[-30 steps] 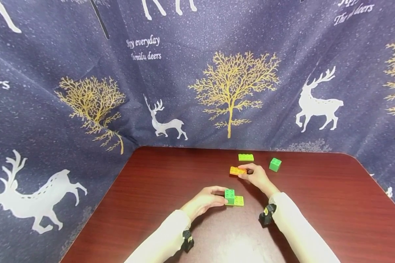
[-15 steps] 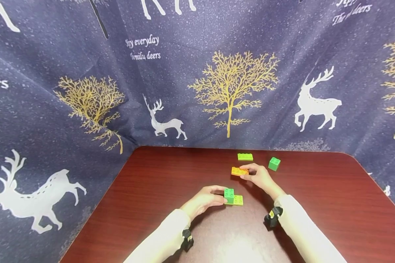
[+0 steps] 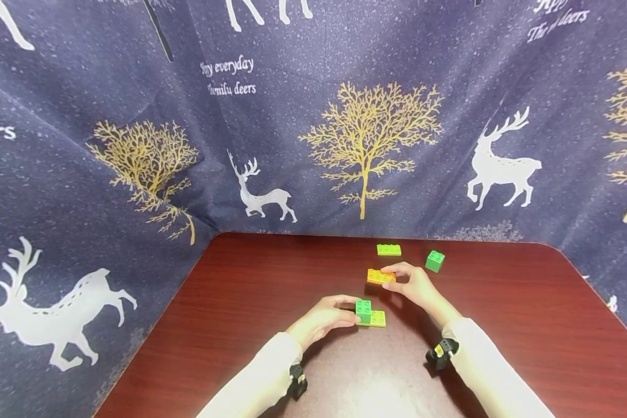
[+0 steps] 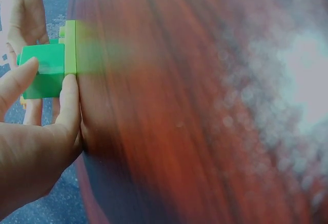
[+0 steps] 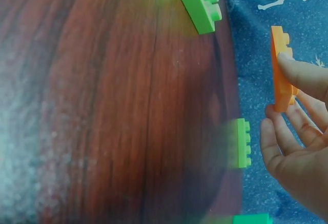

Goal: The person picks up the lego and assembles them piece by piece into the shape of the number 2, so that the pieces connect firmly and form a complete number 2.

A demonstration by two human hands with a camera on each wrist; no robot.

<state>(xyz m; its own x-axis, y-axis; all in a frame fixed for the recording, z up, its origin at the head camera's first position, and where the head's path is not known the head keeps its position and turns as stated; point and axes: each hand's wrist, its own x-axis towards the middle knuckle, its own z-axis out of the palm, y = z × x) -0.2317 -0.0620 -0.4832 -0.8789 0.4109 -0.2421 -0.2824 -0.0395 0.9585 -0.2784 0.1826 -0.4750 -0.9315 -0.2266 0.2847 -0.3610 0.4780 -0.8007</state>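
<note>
My left hand (image 3: 324,316) grips a green square building block (image 3: 363,310) that sits on the left half of a lime flat building block (image 3: 378,319). In the left wrist view, the thumb lies against the green side and a finger reaches the lime block's (image 4: 71,47) edge. Beyond it, my right hand (image 3: 417,285) pinches the right end of an orange flat building block (image 3: 380,276), studs up. The right wrist view shows this orange block (image 5: 280,75) raised off the table, between thumb and fingers.
Near the table's (image 3: 271,261) far edge lies another lime flat block (image 3: 389,250). To its right is a second green square block (image 3: 435,261). A dark blue cloth (image 3: 292,133) printed with deer and trees hangs behind the table.
My right hand has drawn the orange block slightly nearer and to the right, its wrist swinging outward. My left hand and the two joined blocks stay in place.
</note>
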